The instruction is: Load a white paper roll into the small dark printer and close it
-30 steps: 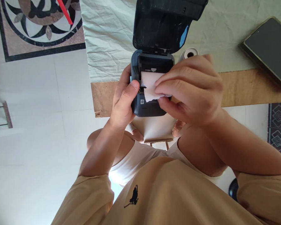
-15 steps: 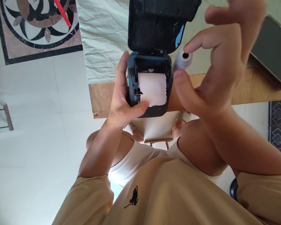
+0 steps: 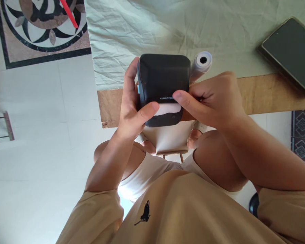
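Observation:
A small black label printer (image 3: 164, 76) marked NIIMBOT is held over the table's front edge, its lid down. White label paper (image 3: 169, 108) sticks out from under the lid's front edge. My left hand (image 3: 133, 105) wraps the printer's left side, its thumb lying at the paper's left end. My right hand (image 3: 216, 98) grips the printer's right side, with the thumb on the lid beside the lettering and the other fingers curled at the side. Just behind that hand, a white paper roll (image 3: 202, 62) with a dark core stands on the cloth, its lower part partly hidden.
A pale green cloth (image 3: 117, 40) covers the table, leaving a bare wooden edge (image 3: 259, 91) in front. A dark phone or tablet (image 3: 292, 51) rests at the right. Below are my knees and a wooden stool (image 3: 171, 153). A patterned floor inlay (image 3: 48, 44) is at upper left.
The printer's lid, raised before, has swung down over the paper compartment. My right hand has come down from above the roll onto the lid and right side. My left hand keeps its hold.

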{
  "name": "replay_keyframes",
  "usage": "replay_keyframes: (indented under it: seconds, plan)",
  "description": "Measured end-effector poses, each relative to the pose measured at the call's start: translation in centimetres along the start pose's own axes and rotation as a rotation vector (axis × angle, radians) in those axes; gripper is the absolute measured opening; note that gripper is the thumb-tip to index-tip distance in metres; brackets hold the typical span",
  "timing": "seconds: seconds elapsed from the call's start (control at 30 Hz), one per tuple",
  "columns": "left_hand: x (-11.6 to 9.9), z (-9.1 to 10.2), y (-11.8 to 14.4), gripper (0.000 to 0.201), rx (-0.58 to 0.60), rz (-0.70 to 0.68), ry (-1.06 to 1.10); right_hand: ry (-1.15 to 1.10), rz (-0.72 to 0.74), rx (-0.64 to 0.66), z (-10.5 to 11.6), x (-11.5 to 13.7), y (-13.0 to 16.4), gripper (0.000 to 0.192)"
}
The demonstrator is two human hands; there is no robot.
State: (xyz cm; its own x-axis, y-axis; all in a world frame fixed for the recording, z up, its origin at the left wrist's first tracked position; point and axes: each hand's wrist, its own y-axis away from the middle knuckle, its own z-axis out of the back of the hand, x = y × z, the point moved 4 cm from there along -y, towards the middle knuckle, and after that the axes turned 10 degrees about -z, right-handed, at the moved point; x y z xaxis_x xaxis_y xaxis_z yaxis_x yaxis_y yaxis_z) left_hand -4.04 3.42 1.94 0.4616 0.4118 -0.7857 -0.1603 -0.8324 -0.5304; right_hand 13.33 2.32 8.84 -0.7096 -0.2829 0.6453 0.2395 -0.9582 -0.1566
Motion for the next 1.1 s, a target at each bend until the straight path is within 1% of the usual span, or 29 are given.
replay_keyframes:
  seconds: [0.03, 0.07, 0.1, 0.17, 0.2, 0.27, 0.37, 0.53, 0.73, 0.83, 0.93, 1.0, 1.1]
  plan:
    - [-0.4, -0.4, 0.1, 0.063, -0.049, 0.072, -0.057, -0.003, -0.095, 0.088, -0.3, -0.4, -0.1, 0.062]
    - [-1.0, -0.6, 0.3, 0.048, -0.147, 0.115, -0.094, -0.016, -0.171, 0.154, -0.6, -0.7, -0.1, 0.065]
    - [-1.4, -0.9, 0.4, 0.037, -0.188, 0.169, -0.1, -0.035, -0.222, 0.192, -0.8, -1.0, -0.2, 0.067]
    - [-1.9, -1.6, 0.5, 0.025, -0.216, 0.225, -0.079, -0.061, -0.282, 0.236, -1.0, -1.3, -0.3, 0.072]
    - [-2.0, -1.8, 0.4, 0.024, -0.21, 0.237, -0.06, -0.067, -0.291, 0.245, -1.1, -1.4, -0.3, 0.073]
    - [-1.9, -1.9, 0.3, 0.027, -0.189, 0.233, -0.028, -0.069, -0.286, 0.243, -1.2, -1.5, -0.5, 0.073]
    - [-1.7, -1.6, 0.2, 0.03, -0.189, 0.236, 0.002, -0.054, -0.27, 0.243, -1.3, -1.5, -0.6, 0.072]
    - [-2.0, -1.8, 0.1, 0.026, -0.177, 0.26, 0.022, 0.003, -0.302, 0.244, -1.4, -1.7, -0.7, 0.07]
    - [-2.2, -1.9, 0.2, 0.025, -0.217, 0.237, -0.028, 0.006, -0.289, 0.248, -1.5, -1.7, -0.8, 0.067]
    - [-2.1, -2.0, 0.2, 0.029, -0.213, 0.225, -0.046, 0.002, -0.281, 0.241, -1.6, -1.7, -0.8, 0.068]
    - [-2.1, -2.1, 0.0, 0.036, -0.229, 0.205, -0.012, -0.009, -0.242, 0.211, -1.6, -1.5, -0.7, 0.068]
    - [-2.1, -2.2, -0.3, 0.038, -0.251, 0.232, 0.019, 0.007, -0.203, 0.179, -1.6, -1.4, -0.6, 0.067]
    - [-1.8, -2.1, -0.4, 0.038, -0.3, 0.331, 0.031, 0.043, -0.177, 0.163, -1.7, -1.4, -0.5, 0.066]
